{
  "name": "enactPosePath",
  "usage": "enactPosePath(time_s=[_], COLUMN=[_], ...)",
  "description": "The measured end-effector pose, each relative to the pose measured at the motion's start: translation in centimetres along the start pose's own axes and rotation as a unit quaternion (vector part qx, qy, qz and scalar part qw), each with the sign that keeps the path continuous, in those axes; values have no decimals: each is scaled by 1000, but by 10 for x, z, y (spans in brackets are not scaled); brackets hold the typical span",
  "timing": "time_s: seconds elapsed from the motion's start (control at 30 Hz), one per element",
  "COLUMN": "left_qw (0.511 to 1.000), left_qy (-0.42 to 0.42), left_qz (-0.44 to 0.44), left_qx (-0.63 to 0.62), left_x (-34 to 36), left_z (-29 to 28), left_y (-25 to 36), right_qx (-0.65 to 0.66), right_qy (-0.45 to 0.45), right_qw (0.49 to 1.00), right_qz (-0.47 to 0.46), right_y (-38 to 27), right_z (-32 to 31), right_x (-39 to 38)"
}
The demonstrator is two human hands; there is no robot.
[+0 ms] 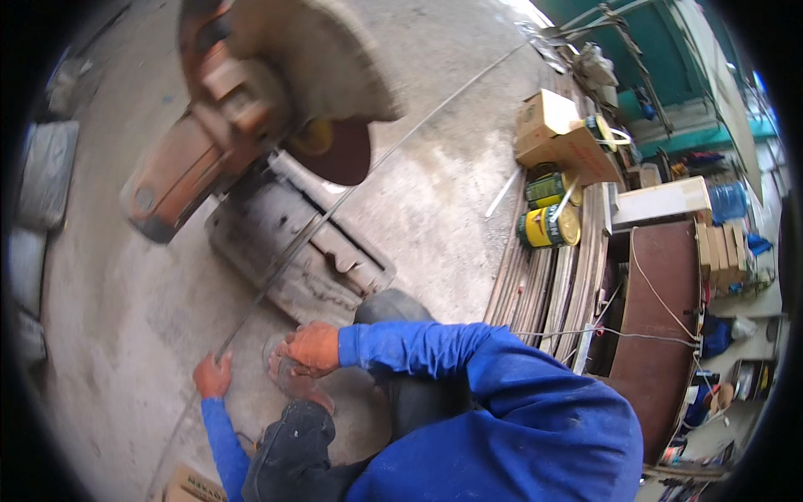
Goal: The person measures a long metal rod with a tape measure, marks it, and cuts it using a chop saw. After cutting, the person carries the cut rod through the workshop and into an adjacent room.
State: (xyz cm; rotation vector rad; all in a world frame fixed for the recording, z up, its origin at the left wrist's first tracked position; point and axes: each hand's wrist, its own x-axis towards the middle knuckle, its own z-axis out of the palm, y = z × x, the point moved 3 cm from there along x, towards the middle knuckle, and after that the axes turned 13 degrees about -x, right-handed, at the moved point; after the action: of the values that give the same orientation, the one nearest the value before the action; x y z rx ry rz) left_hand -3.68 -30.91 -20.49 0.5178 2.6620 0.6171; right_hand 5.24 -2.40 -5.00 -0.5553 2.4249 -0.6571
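A chop saw [188, 163] with an orange-brown housing and round disc stands tilted over its dusty metal base [251, 243] in the upper left. A long thin metal rod [435, 113] lies diagonally across the base. At the lower left my left hand [213, 375] has its fingers closed round this rod. My right hand [309, 350] is closed beside my dark-trousered knee, just above my sandalled foot [297, 385]; what it holds, if anything, I cannot make out.
Long planks [552, 293] lie at the right with yellow-and-green cans [548, 226] and an open carton [548, 130]. A brown board [652, 309], a blue water jug [728, 201] and clutter stand farther right. Grey slabs [46, 176] line the left edge; a carton [192, 485] sits at the bottom.
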Motion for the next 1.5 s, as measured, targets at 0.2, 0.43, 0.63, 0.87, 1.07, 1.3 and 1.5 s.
enactPosePath(time_s=[0.2, 0.43, 0.63, 0.87, 1.07, 1.3, 1.5], left_qw=[996, 999, 996, 1000, 999, 1000, 1000], left_qy=[-63, -12, -5, 21, 18, 10, 24], left_qz=[-63, 0, 34, -9, 10, -1, -4], left_qx=[-32, -50, -77, -2, 40, -9, -12], left_x=[-14, -18, -36, -44, -37, -11, -16], left_z=[1, -13, -19, -22, -52, 5, -8], left_y=[-9, -12, -4, -8, -28, 32, 54], right_qx=[66, 123, 526, 703, 646, 658, 621], right_qy=[79, 351, 410, 478, 495, 491, 488], right_qw=[994, 870, 619, 471, 553, 467, 504], right_qz=[28, 325, 416, 234, 176, 329, 348], right_y=[12, 203, 341, 346, 327, 404, 371], right_z=[-23, -70, -33, -46, -63, -63, -78], right_x=[-44, -135, -81, -30, -11, -49, -72])
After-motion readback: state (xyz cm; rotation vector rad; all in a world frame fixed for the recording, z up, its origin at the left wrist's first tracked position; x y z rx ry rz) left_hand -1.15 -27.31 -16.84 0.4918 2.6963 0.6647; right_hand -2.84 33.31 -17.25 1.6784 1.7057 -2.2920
